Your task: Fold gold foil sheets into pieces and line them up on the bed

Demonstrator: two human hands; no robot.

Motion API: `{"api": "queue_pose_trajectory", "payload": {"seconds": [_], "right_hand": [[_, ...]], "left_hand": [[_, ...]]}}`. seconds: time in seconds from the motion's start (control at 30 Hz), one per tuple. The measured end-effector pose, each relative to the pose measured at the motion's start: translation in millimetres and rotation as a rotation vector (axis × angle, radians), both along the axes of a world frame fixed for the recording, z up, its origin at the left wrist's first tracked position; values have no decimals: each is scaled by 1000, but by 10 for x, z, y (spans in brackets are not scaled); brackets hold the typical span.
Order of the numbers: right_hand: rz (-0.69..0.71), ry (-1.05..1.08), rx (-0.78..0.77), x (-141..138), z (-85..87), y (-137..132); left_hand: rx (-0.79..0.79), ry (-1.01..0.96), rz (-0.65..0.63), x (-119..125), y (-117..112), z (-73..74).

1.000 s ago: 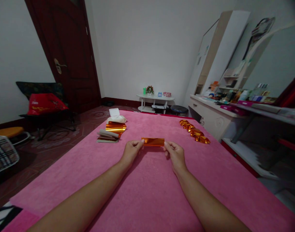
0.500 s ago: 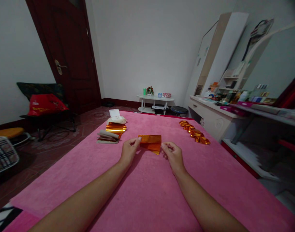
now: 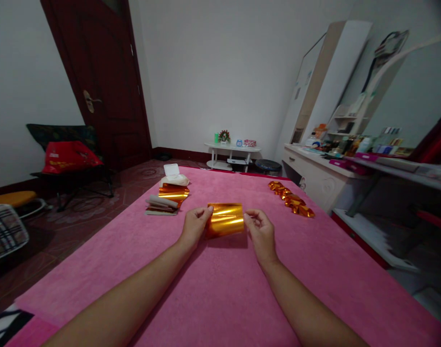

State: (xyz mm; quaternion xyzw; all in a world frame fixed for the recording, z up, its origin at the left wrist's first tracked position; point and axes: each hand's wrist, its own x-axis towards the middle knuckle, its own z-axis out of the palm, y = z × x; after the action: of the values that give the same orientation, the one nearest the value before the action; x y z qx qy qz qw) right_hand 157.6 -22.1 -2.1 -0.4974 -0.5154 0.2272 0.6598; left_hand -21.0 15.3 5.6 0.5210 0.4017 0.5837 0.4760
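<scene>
A shiny gold foil sheet [image 3: 226, 220] is stretched between my two hands, just above the pink cloth [image 3: 220, 289]. My left hand [image 3: 196, 222] pinches its left edge between thumb and fingers. At the right edge, my right hand [image 3: 259, 229] pinches the sheet with its thumb and fingertips. A crease runs across the foil. To the left lie more gold foil sheets [image 3: 173, 193] beside a stack of greyish folded sheets [image 3: 162, 205]. On the right sits a row of folded gold foil pieces [image 3: 291, 198].
Behind the foil sheets rests a white packet with a raised lid [image 3: 173, 174]. A white dresser [image 3: 314, 166] crowded with bottles stands along the right. A low white side table [image 3: 233, 147] is against the far wall, and a chair holding a red bag [image 3: 71, 156] stands left.
The foil sheet has opened out from a folded, tilted shape to a flatter panel facing me, now catching bright light. Both hands stay at its edges, almost in place.
</scene>
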Motion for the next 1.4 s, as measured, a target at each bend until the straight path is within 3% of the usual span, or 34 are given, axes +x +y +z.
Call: {"api": "queue_pose_trajectory", "payload": {"seconds": [0.17, 0.33, 0.4, 0.53, 0.8, 1.03, 1.4], "right_hand": [[47, -6, -43, -18, -27, 3], [89, -4, -43, -12, -22, -10], [94, -39, -54, 1, -32, 1], [124, -47, -89, 25, -68, 35], [180, 21, -81, 8, -66, 52], [232, -136, -76, 6, -34, 17], [210, -71, -93, 25, -125, 74]], "left_hand": [[-42, -5, -87, 8, 38, -91], [9, 73, 0, -6, 80, -171], [67, 101, -20, -15, 91, -186], [100, 138, -126, 3, 77, -170], [49, 111, -189, 22, 0, -81], [0, 39, -306, 22, -20, -89], [-6, 99, -169, 10, 18, -103]]}}
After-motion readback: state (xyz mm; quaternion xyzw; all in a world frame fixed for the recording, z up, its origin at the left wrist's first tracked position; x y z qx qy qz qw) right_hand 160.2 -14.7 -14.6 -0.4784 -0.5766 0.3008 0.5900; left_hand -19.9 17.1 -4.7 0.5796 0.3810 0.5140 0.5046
